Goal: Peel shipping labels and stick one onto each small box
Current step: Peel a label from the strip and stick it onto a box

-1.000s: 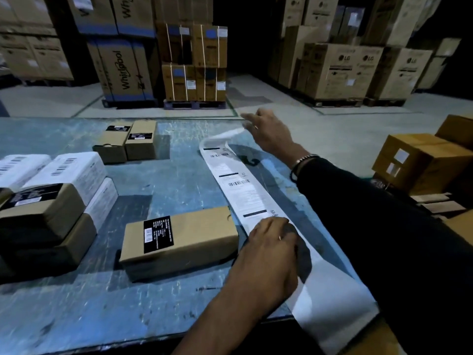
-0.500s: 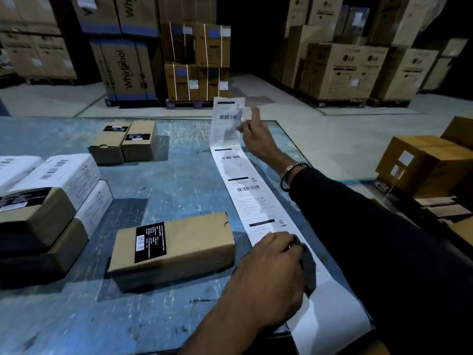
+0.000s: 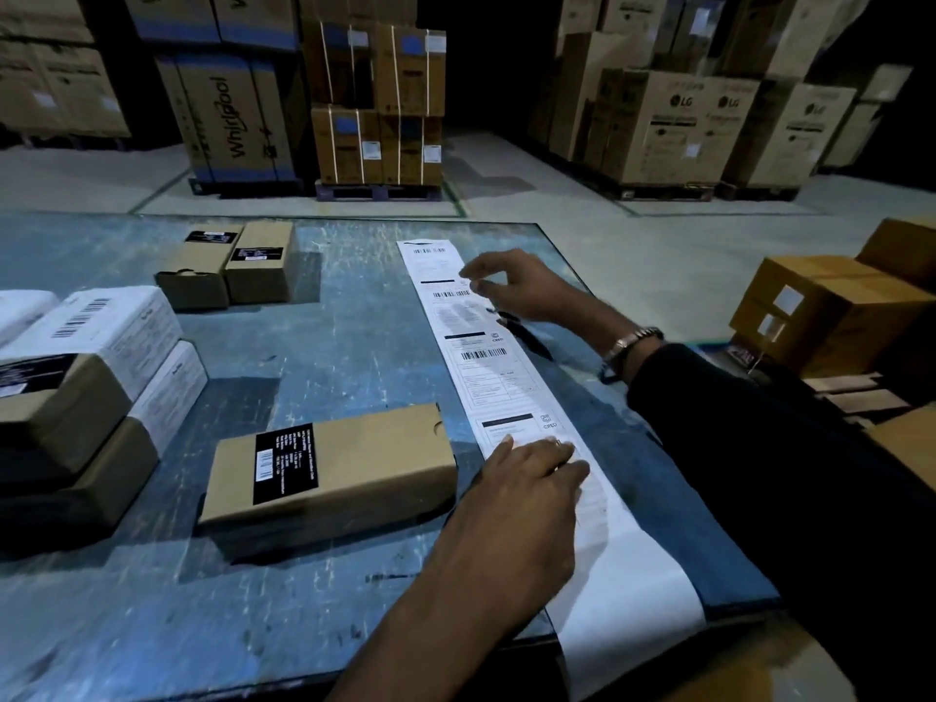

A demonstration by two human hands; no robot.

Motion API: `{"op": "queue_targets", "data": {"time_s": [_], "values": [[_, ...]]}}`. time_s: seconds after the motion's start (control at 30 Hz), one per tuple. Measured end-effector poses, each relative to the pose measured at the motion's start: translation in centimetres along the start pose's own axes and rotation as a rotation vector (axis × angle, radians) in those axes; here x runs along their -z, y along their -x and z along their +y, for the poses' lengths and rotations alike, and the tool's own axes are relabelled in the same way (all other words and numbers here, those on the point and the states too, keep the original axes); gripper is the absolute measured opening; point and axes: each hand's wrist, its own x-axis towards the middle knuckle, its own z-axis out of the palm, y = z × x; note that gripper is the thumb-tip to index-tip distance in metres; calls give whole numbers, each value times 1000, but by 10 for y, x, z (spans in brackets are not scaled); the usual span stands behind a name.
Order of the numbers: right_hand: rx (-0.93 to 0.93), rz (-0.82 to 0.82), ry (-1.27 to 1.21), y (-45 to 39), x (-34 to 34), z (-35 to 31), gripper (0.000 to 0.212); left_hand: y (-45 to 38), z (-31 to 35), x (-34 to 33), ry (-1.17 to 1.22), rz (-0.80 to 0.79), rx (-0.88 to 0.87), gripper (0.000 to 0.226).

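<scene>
Label strip [image 3: 499,377] lies flat on the blue table [image 3: 329,347], running from upper centre of the frame down to the lower right, where it hangs over the table edge. Left hand [image 3: 527,491] rests palm-down on the strip's near part, fingers together and extended; right hand [image 3: 511,286] sits over the far end, thumb and forefinger nearly closed, contact with the label unclear. Nearest small box [image 3: 329,473], brown with a black sticker, lies just left of the strip at centre frame; two more small boxes [image 3: 228,266] stand at upper left.
</scene>
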Motion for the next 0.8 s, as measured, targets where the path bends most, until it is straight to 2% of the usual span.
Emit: {"op": "queue_targets", "data": {"time_s": [0.13,0.27,0.4,0.5,0.63,0.7,0.8], "values": [[26,-103,-60,87,30,-34,25,-2,5,7,33,21,38,37],[-51,-27,-155,192,42,-55,21,-1,12,21,-18,74,154,20],[-156,-8,-229,263,31,-64,15,6,25,31,-103,39,161,24],[-201,31,-293,286,20,-68,25,14,30,41,-86,-12,204,26],[-189,-36,-194,292,10,-63,60,30,26,49,-26,-40,240,28],[-178,-67,-221,294,5,-58,62,45,21,45,18,14,229,24],[-164,-55,-207,294,3,-57,54,71,17,36,38,146,227,24]]}}
